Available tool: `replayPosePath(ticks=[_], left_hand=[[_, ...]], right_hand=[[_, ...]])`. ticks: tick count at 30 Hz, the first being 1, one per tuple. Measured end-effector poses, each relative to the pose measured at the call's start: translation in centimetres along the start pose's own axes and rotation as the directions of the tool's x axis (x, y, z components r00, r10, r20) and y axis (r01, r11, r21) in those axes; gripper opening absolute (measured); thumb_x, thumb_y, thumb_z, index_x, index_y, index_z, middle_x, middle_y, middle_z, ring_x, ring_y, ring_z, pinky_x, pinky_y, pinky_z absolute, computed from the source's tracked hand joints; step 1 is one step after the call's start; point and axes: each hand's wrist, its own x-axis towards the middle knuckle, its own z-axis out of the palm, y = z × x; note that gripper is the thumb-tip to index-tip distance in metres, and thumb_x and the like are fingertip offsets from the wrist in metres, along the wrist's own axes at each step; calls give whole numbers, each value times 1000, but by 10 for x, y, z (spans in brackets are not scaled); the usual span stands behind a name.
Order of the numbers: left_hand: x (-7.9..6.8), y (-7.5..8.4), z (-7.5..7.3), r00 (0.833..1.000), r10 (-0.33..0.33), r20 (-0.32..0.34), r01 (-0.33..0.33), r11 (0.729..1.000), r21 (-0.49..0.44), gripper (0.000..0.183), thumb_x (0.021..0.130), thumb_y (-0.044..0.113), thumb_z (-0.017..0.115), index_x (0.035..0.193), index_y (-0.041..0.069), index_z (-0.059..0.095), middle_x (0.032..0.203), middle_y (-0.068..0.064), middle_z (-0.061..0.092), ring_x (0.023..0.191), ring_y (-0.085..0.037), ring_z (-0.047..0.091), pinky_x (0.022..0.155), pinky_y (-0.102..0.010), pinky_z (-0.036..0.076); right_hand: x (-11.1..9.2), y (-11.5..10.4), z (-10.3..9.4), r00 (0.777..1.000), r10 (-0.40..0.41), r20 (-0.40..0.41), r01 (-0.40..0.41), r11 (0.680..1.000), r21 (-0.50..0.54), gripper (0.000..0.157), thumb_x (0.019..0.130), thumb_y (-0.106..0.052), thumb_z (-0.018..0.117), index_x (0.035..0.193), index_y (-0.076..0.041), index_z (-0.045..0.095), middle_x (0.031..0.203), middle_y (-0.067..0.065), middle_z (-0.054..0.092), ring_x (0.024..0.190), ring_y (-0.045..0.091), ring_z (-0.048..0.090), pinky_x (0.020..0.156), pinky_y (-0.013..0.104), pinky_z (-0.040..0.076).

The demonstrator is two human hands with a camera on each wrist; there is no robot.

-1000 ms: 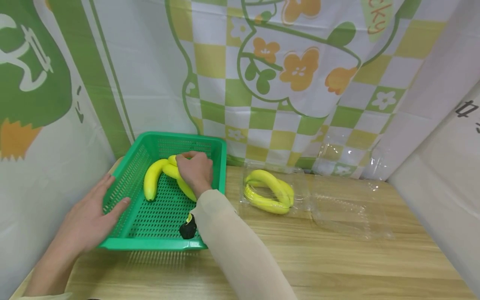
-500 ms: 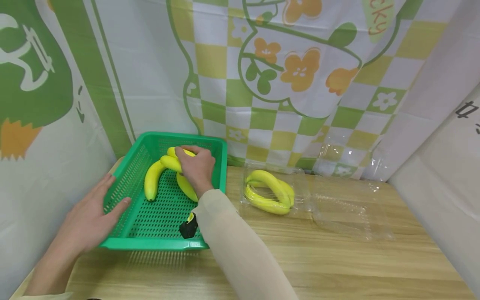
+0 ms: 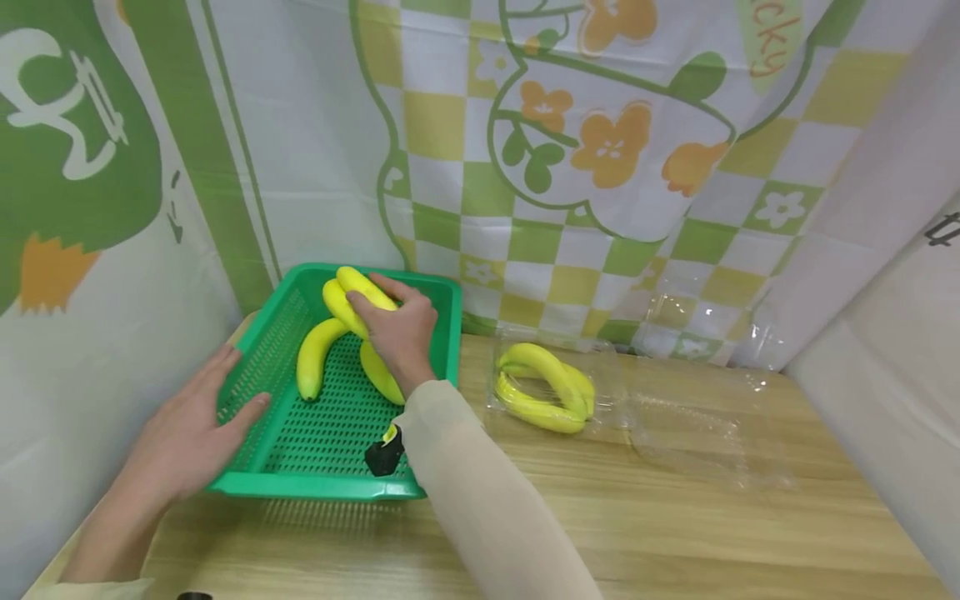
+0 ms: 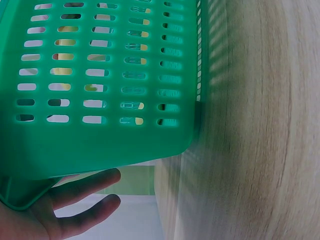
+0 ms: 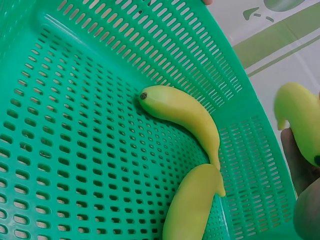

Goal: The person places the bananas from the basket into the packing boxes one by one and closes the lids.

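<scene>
Checkered cloth (image 3: 487,192) fills the upper frame behind a wood-grain table (image 3: 675,525). Left of center, the left hand (image 3: 187,433) is positioned at the left rim of a green basket (image 3: 322,485), fingers extended and apart. Over the basket, the right hand (image 3: 403,325) grips two yellow bananas (image 3: 367,289); two loose bananas (image 3: 311,367) lie inside. Right of center, a clear plastic box (image 3: 697,425) contains further bananas (image 3: 551,373).

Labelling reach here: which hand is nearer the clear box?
Right. Right hand: over the green basket, left of the clear box. Left hand: farther left, at the basket's left side.
</scene>
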Motion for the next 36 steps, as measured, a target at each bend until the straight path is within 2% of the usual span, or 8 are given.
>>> replayPosePath(ticks=[4, 12, 18, 27, 36], left_hand=[[1, 2, -1, 1000, -6, 11, 6, 1000, 0, 82, 113, 47, 44, 169, -1, 10, 177, -24, 5, 150, -68, 21, 108, -86, 26], [-1, 1, 1, 1000, -8, 7, 8, 1000, -4, 81, 113, 46, 45, 169, -2, 11, 177, -25, 5, 150, -68, 21, 108, -86, 26], [-1, 1, 0, 1000, -20, 14, 20, 1000, 4, 82, 113, 48, 44, 169, -1, 10, 178, -23, 4, 148, -69, 22, 105, -88, 27], [0, 2, 0, 1000, -16, 9, 16, 1000, 4, 82, 113, 47, 45, 169, 0, 10, 178, -22, 4, 148, -69, 22, 105, -88, 27], [0, 2, 0, 1000, -18, 17, 18, 1000, 8, 82, 113, 48, 44, 169, -1, 9, 178, -23, 4, 148, -69, 23, 105, -88, 27]], right_hand=[[1, 0, -2, 1000, -18, -13, 18, 1000, -14, 42, 90, -38, 85, 129, -24, 79, 113, -3, 67, 88, 8, 63, 69, 24, 60], [2, 2, -2, 998, -19, -56, 21, 1000, 20, 39, 89, -36, 86, 126, -25, 81, 117, -3, 71, 88, 6, 65, 70, 23, 60], [3, 2, -2, 998, -26, -55, 28, 999, 34, 36, 89, -34, 86, 125, -26, 81, 120, -1, 77, 80, 4, 68, 67, 23, 62], [3, 2, -3, 997, -51, -62, 54, 998, 34, 32, 90, -32, 85, 122, -32, 81, 121, -3, 78, 81, 3, 69, 68, 23, 62], [2, 1, -4, 996, -54, -65, 56, 998, 27, 31, 90, -30, 85, 121, -29, 82, 120, -3, 78, 81, 2, 68, 68, 22, 61]])
